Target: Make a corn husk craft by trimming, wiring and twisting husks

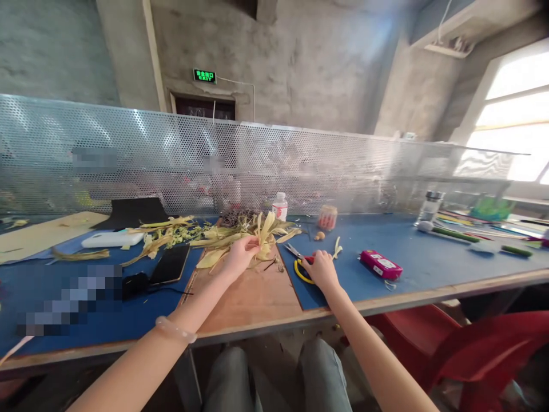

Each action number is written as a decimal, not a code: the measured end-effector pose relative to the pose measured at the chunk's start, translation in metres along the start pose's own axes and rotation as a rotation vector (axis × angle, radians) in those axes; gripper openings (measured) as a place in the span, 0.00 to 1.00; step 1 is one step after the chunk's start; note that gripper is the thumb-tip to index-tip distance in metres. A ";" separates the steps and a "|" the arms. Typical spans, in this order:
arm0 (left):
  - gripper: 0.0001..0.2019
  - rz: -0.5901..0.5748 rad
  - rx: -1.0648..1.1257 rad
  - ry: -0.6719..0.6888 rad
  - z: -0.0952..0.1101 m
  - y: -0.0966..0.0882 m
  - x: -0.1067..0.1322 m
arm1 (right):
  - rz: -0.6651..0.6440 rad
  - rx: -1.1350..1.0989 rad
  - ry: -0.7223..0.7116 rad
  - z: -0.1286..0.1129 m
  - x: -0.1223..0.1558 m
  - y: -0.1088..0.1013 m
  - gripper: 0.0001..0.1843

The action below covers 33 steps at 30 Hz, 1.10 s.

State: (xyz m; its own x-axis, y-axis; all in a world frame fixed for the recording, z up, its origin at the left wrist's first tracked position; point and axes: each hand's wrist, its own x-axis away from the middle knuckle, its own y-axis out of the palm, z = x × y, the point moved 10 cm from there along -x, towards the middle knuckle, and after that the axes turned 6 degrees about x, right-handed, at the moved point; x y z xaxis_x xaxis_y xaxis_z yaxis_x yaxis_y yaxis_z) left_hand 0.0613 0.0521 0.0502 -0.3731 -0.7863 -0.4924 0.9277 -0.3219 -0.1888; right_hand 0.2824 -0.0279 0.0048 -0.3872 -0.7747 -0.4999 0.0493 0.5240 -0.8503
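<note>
My left hand (245,250) is closed, pinching a pale yellow, flower-like bunch of dried husk strips (266,232) above a brown board (246,292). My right hand (321,266) curls over the red and yellow handles of a pair of scissors (303,272), which rest on the blue tabletop just right of the board. The blades point away and to the left. Loose dried husks (212,257) lie around the far end of the board, and dark scraps (274,264) are scattered near my left hand. My right fingertips are partly hidden behind the hand.
A white bottle (280,207) and a jar with red contents (327,218) stand at the back. To the right lies a pink packet (380,264); a black phone (170,264) is on the left. A perforated metal screen (300,166) borders the table, and a red chair (463,349) stands at right.
</note>
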 end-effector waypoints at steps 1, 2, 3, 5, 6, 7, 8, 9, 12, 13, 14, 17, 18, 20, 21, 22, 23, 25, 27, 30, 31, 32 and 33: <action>0.08 -0.010 -0.005 0.003 -0.001 0.003 -0.005 | -0.001 0.002 0.001 0.000 0.000 0.000 0.21; 0.07 -0.020 0.000 0.009 -0.002 0.006 -0.008 | -0.011 0.011 0.005 0.000 0.000 0.001 0.22; 0.07 -0.036 0.016 0.017 -0.003 0.009 -0.011 | -0.028 0.029 0.011 0.000 0.000 0.002 0.23; 0.07 -0.073 0.059 0.033 -0.004 0.015 -0.013 | -0.087 0.085 0.003 -0.001 -0.001 0.006 0.25; 0.07 -0.090 0.077 0.035 -0.006 0.018 -0.013 | -0.131 0.120 -0.022 -0.004 -0.003 0.008 0.25; 0.07 -0.103 0.087 0.034 -0.007 0.019 -0.012 | -0.179 0.151 -0.055 -0.007 -0.005 0.010 0.24; 0.07 -0.111 0.091 0.030 -0.008 0.019 -0.010 | -0.226 0.175 -0.091 -0.010 -0.007 0.013 0.23; 0.08 -0.115 0.090 0.024 -0.009 0.019 -0.009 | -0.269 0.188 -0.124 -0.013 -0.010 0.015 0.22; 0.10 -0.129 0.117 0.012 -0.009 0.015 -0.007 | -0.359 0.190 -0.156 -0.017 -0.021 0.021 0.19; 0.11 -0.131 0.136 0.010 -0.007 0.013 -0.007 | -0.378 0.191 -0.154 -0.018 -0.024 0.024 0.18; 0.12 -0.129 0.158 0.006 -0.006 0.011 -0.007 | -0.390 0.194 -0.150 -0.019 -0.026 0.026 0.17; 0.12 -0.111 0.207 -0.011 -0.004 0.003 -0.007 | -0.354 0.206 -0.129 -0.019 -0.024 0.028 0.18; 0.12 -0.105 0.222 -0.018 -0.004 0.001 -0.008 | -0.322 0.207 -0.114 -0.018 -0.022 0.027 0.18; 0.12 -0.101 0.258 -0.026 -0.004 -0.003 -0.008 | -0.258 0.180 -0.064 -0.012 -0.016 0.025 0.19; 0.12 -0.099 0.276 -0.028 -0.004 -0.004 -0.008 | -0.231 0.141 -0.022 -0.006 -0.013 0.023 0.19; 0.12 -0.098 0.293 -0.032 -0.004 -0.004 -0.008 | -0.209 0.097 0.017 -0.001 -0.011 0.022 0.19; 0.12 -0.100 0.307 -0.039 -0.004 -0.005 -0.008 | -0.185 0.050 0.052 0.004 -0.010 0.021 0.20; 0.13 -0.114 0.321 -0.062 -0.006 -0.003 -0.007 | -0.129 -0.032 0.090 0.011 -0.009 0.016 0.21; 0.14 -0.130 0.329 -0.086 -0.006 -0.001 -0.006 | -0.054 -0.096 0.098 0.012 -0.010 0.008 0.22; 0.14 -0.152 0.333 -0.112 -0.008 0.000 -0.003 | 0.040 -0.160 0.090 0.010 -0.012 -0.002 0.23; 0.13 -0.163 0.334 -0.115 -0.008 0.001 -0.003 | 0.054 -0.166 0.083 0.010 -0.012 -0.003 0.22; 0.13 -0.176 0.334 -0.112 -0.008 0.001 -0.003 | 0.057 -0.164 0.076 0.009 -0.012 -0.002 0.22; 0.12 -0.187 0.332 -0.105 -0.008 0.001 -0.003 | 0.052 -0.154 0.070 0.009 -0.012 -0.001 0.21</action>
State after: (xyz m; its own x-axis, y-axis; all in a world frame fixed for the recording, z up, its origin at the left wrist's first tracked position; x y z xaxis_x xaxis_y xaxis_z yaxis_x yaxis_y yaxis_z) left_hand 0.0638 0.0582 0.0444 -0.5500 -0.7422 -0.3828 0.7966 -0.6039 0.0263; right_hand 0.2952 -0.0223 0.0097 -0.4510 -0.7214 -0.5256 -0.0682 0.6150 -0.7856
